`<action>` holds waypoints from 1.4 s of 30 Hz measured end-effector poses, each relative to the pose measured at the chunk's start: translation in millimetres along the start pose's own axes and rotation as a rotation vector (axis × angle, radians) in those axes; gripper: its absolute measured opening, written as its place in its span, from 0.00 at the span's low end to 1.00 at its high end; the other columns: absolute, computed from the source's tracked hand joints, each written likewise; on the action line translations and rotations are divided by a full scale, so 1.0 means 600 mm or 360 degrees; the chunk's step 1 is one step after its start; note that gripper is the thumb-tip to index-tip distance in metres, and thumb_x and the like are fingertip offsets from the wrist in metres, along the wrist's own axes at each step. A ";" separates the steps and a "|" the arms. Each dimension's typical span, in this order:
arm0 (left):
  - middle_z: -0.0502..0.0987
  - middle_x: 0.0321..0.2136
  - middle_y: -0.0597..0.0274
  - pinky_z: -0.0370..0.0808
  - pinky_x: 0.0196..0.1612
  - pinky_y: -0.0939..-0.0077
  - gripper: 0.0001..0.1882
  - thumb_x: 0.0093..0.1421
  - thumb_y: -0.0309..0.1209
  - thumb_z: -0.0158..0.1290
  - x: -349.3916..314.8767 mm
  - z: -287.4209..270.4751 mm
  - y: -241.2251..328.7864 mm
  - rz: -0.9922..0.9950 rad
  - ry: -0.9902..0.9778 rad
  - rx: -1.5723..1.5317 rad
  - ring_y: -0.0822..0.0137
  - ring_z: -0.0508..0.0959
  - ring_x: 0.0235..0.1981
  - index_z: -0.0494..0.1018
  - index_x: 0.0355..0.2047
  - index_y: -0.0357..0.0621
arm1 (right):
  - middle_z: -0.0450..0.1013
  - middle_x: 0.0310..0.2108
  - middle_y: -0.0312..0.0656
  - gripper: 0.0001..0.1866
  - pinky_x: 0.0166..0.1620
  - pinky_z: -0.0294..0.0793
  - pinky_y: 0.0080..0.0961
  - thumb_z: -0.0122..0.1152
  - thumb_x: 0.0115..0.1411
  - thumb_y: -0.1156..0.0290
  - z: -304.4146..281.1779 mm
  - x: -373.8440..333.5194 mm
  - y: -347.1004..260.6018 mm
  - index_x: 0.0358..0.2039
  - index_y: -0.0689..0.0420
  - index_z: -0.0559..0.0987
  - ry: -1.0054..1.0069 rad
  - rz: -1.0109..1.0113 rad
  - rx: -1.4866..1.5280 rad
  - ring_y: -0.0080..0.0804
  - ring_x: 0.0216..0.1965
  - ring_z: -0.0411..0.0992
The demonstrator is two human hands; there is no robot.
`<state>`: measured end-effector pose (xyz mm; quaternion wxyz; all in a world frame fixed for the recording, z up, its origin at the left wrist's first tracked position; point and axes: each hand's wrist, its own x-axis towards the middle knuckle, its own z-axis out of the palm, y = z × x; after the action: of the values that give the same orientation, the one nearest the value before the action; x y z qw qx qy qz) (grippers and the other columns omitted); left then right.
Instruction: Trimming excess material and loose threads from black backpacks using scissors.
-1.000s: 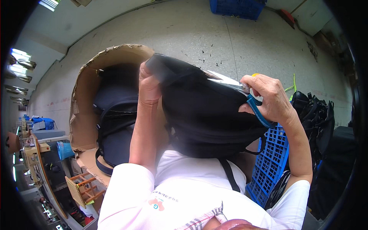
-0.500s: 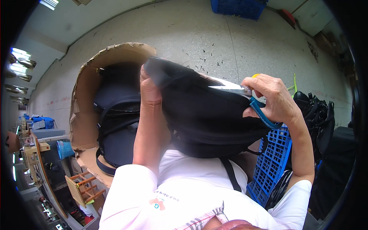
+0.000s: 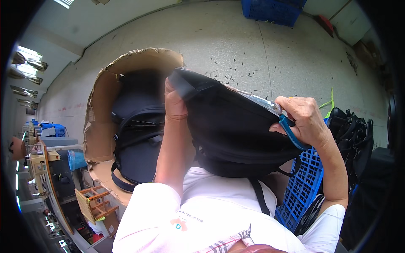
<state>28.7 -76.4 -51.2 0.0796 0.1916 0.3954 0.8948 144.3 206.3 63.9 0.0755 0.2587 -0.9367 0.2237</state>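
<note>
A black fabric bag, probably a backpack, hangs in front of my chest and lap. My left hand is closed round its upper left corner, with the fingers partly behind the fabric. In my right hand is a pair of scissors with teal handles, thumb and fingers in the loops. The blades point left and lie along the bag's upper edge; whether they touch it I cannot tell. A black strap runs down from the bag over my white shirt.
Left of the bag stands a torn-edged cardboard box holding black backpacks. To the right are a blue plastic crate and piled black bags. Dark scraps litter the floor ahead, near another blue crate. A wooden stool is at lower left.
The scissors have come down closer along the bag's upper edge, and their blades look closer together. My left hand keeps its hold on the corner. The whole view has shifted slightly.
</note>
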 end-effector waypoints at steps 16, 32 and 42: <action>0.73 0.29 0.59 0.66 0.41 0.66 0.12 0.51 0.35 0.47 -0.001 0.026 0.011 0.0012 0.0049 -0.0245 0.62 0.71 0.31 0.69 0.34 0.42 | 0.72 0.24 0.40 0.26 0.31 0.71 0.29 0.69 0.38 0.51 -0.007 0.010 -0.013 0.34 0.53 0.74 -0.0022 0.0146 -0.0016 0.35 0.29 0.71; 0.71 0.26 0.59 0.65 0.36 0.66 0.09 0.53 0.34 0.46 0.002 0.059 0.010 0.0143 -0.0162 -0.0195 0.63 0.71 0.29 0.68 0.31 0.43 | 0.69 0.19 0.40 0.24 0.26 0.69 0.26 0.66 0.42 0.52 0.020 0.031 -0.008 0.33 0.58 0.74 0.0078 -0.0069 0.0094 0.33 0.20 0.70; 0.72 0.28 0.57 0.67 0.40 0.62 0.10 0.52 0.31 0.48 -0.003 0.056 0.014 0.0054 -0.0094 -0.0144 0.61 0.72 0.32 0.68 0.34 0.41 | 0.63 0.15 0.38 0.32 0.23 0.63 0.24 0.67 0.38 0.46 0.015 0.040 -0.022 0.35 0.59 0.74 0.0077 0.0050 0.0259 0.29 0.17 0.62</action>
<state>44.1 -60.0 -25.0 0.0847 0.2209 0.3486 0.9069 130.2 181.4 67.1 0.0733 0.2438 -0.9172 0.3065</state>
